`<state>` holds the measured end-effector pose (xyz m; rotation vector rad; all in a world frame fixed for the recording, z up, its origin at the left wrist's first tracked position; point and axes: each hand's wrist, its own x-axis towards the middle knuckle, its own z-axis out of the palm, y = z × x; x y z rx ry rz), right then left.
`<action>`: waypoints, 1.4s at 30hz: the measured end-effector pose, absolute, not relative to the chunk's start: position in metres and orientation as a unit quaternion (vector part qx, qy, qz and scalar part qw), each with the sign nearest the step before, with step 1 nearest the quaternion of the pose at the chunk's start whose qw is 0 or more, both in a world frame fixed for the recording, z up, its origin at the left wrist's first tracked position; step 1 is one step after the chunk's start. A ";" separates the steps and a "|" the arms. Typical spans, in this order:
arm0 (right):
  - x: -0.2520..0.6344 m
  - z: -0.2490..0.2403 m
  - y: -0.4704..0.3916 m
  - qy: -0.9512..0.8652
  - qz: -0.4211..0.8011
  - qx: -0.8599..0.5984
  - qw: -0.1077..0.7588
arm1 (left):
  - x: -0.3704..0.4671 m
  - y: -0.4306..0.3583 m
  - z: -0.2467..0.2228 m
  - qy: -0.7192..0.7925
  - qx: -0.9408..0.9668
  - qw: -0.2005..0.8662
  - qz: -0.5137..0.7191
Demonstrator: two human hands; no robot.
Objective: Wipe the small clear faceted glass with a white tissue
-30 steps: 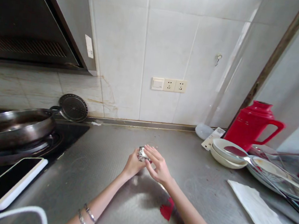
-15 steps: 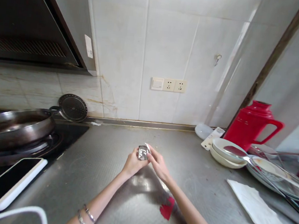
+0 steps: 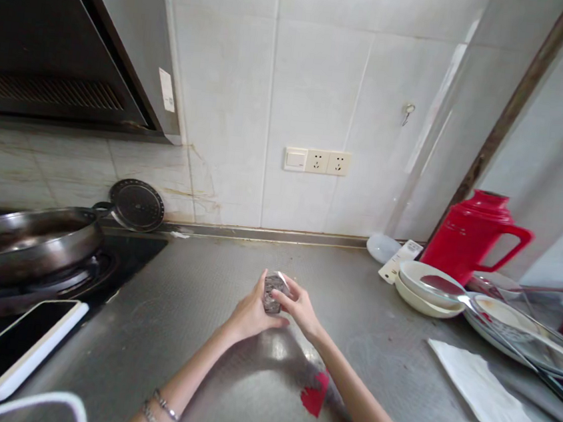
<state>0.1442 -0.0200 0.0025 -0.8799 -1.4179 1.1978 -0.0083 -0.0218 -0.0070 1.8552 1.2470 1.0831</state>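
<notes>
Between my two hands, above the middle of the metal counter (image 3: 177,388), is a small dark grey block (image 3: 274,289) with a mottled, streaky face; its kind cannot be made out. My left hand (image 3: 253,315) grips it from the left side and below, thumb stretched underneath towards the right. From the right, my right hand (image 3: 298,310) has its fingers closed against the block's face and top edge. A small white edge shows at its upper right corner. Parts of the block are hidden behind the fingers. A red patch (image 3: 315,394) lies on the counter by my right forearm.
At left, a metal pan (image 3: 31,242) sits on the black stove, with a white-edged phone-like device (image 3: 20,345) in front. On the right are a white napkin (image 3: 483,393), stacked bowls (image 3: 428,300), plates with utensils and a red thermos (image 3: 470,234).
The block has turned in my hands: a shiny face showed before, a dull mottled one shows now. My left thumb has moved lower, away from the block's face.
</notes>
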 end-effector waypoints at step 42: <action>0.150 0.000 -0.030 -0.833 0.069 -0.305 0.457 | -0.001 -0.018 -0.010 0.402 0.710 0.323 0.480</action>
